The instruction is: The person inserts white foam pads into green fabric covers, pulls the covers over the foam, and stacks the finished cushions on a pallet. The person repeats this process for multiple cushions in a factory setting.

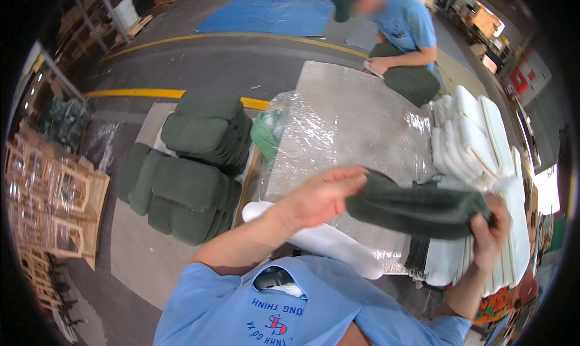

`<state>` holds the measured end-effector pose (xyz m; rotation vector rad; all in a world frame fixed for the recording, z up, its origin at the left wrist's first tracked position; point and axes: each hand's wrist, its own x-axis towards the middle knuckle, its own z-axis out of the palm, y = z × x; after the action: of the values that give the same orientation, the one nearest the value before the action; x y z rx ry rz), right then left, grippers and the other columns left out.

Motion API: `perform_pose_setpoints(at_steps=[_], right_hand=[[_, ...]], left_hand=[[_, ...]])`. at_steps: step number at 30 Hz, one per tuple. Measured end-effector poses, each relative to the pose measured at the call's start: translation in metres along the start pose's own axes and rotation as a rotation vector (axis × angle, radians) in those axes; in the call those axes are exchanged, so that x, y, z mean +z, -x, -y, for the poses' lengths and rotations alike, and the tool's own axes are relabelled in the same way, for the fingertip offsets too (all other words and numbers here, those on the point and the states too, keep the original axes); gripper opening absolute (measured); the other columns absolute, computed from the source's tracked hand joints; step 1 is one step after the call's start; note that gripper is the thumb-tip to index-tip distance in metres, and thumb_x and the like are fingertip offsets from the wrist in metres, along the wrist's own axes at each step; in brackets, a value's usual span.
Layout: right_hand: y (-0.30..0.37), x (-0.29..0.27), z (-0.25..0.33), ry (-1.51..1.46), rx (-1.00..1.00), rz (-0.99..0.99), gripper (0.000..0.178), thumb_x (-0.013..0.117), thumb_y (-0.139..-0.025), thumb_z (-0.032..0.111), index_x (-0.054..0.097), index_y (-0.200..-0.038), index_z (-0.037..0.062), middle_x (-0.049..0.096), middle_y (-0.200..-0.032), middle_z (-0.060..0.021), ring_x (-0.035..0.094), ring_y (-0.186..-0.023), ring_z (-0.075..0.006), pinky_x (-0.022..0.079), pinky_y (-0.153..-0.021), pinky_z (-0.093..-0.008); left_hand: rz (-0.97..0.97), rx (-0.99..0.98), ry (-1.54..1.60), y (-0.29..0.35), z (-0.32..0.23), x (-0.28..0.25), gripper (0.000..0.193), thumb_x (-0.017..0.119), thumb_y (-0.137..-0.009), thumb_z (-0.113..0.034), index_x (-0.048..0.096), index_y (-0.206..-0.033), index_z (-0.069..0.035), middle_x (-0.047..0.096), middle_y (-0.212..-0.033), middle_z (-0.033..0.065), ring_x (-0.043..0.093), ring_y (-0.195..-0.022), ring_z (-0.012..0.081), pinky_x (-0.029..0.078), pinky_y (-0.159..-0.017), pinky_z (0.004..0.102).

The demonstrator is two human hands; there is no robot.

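Note:
A dark green fabric cover (414, 207) is stretched sideways above the right part of the plastic-wrapped work surface (356, 116). My right hand (490, 231) is closed on its right end, thumb on the near side. At the opposite end my left hand (323, 198) pinches the edge, with slight blur on the fingers. Beneath the right end lie white foam pads (444, 261), and more dark green fabric (417, 252) shows there. Stacked white foam pads (474, 131) stand at the right. A long white roll (314, 240) lies by my left forearm.
Piles of dark green cushions (187, 180) rest on a board at the left. A green plastic bag (266, 134) touches the work surface's left edge. Across from me, a co-worker (405, 38) handles another dark green cushion (414, 83). Wooden frames (66, 189) stand far left.

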<state>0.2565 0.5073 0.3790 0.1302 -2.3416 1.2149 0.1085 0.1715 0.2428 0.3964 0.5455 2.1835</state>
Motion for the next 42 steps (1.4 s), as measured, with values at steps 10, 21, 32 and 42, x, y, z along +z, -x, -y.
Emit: perform_pose_setpoints(at_steps=[10, 21, 32, 42], right_hand=[[-0.049, 0.172, -0.014, -0.473, 0.503, 0.763, 0.046, 0.059, -0.108, 0.038, 0.054, -0.144, 0.0098, 0.063, -0.126, -0.0058, 0.061, -0.121, -0.0212, 0.051, -0.102, -0.0421], [-0.015, 0.273, -0.018, -0.437, 0.782, 0.854, 0.049, 0.064, -0.106, 0.051, 0.070, -0.112, 0.0031, 0.068, -0.086, -0.0011, 0.068, -0.081, -0.0097, 0.054, -0.072, -0.0270], [-0.035, 0.270, -0.023, -0.803, 0.901, 1.402, 0.035, 0.087, -0.089, 0.023, 0.069, -0.108, 0.0005, 0.073, -0.098, -0.0017, 0.069, -0.092, -0.0091, 0.053, -0.084, -0.0258], [-0.048, 0.311, -0.005, -0.870, 1.104, 1.530, 0.020, 0.069, -0.105, 0.020, 0.068, -0.113, 0.0016, 0.071, -0.095, -0.0002, 0.068, -0.088, -0.0075, 0.053, -0.078, -0.0234]], left_hand=[[-0.105, 0.003, 0.060, 0.048, 0.060, -0.004, 0.027, 0.059, -0.111, -0.030, 0.069, -0.114, -0.005, 0.071, -0.105, -0.0007, 0.066, -0.097, 0.0088, 0.052, -0.089, 0.0256], [-0.725, 0.252, -0.166, 0.095, 0.056, -0.016, 0.026, 0.055, -0.112, -0.021, 0.073, -0.113, -0.001, 0.071, -0.096, -0.0022, 0.059, -0.085, 0.0041, 0.048, -0.078, 0.0224], [-0.766, 0.400, -0.069, 0.102, 0.056, -0.021, 0.019, 0.059, -0.112, -0.027, 0.064, -0.116, -0.009, 0.066, -0.094, -0.0021, 0.061, -0.081, 0.0045, 0.049, -0.070, 0.0231], [-0.495, 0.143, 0.121, 0.154, 0.090, -0.036, 0.029, 0.061, -0.111, -0.034, 0.067, -0.127, -0.011, 0.069, -0.108, -0.0046, 0.063, -0.090, 0.0054, 0.049, -0.076, 0.0226]])
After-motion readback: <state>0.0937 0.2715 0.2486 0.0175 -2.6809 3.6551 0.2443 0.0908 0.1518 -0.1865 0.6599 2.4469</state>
